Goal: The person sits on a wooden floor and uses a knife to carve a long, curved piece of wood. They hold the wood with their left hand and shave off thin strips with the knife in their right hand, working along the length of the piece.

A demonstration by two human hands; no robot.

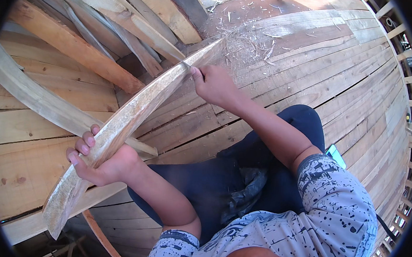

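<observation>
A long, slightly curved piece of wood [139, 102] slants from the lower left up to the top middle, with a rough pale upper face. My left hand [104, 165] is wrapped around its lower part, fingers over the far side and thumb on the near side. Close to the upper end, my right hand [215, 86] is closed with its thumb against the wood's edge. A thin dark blade [186, 63] lies across the wood at that thumb; its handle is hidden in the fist.
Wood shavings [243, 44] litter the plank floor [278, 75] beyond my right hand. Several boards and beams [76, 47] lean at the upper left, with a curved plank [46, 101] below them. My crossed legs [191, 187] are beneath my arms. A light-blue flat object [335, 155] lies by my right knee.
</observation>
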